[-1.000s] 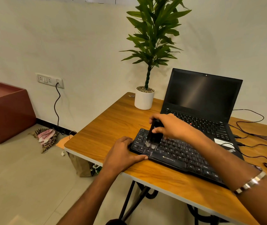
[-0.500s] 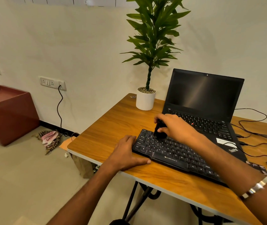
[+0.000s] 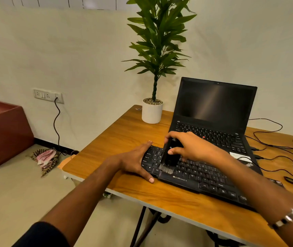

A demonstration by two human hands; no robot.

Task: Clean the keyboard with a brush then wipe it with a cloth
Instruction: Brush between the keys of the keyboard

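Observation:
A black external keyboard [image 3: 201, 177] lies on the wooden table [image 3: 124, 138] in front of a laptop. My right hand [image 3: 192, 147] grips a black brush [image 3: 170, 155], whose pale bristles touch the keys at the keyboard's front left. My left hand [image 3: 135, 163] rests against the keyboard's left end, fingers along the far corner and thumb along the near edge. No cloth is visible on the table.
An open black laptop [image 3: 213, 111] stands behind the keyboard, with a white potted plant [image 3: 152, 111] to its left. Black cables [image 3: 275, 147] trail over the table's right side. On the floor at left are a checked rag [image 3: 45, 158] and a red-brown box [image 3: 3, 129].
The brush swept from the keyboard's far left rows toward the front rows, bristles now showing again. My left hand shifted to bracket the keyboard's left end.

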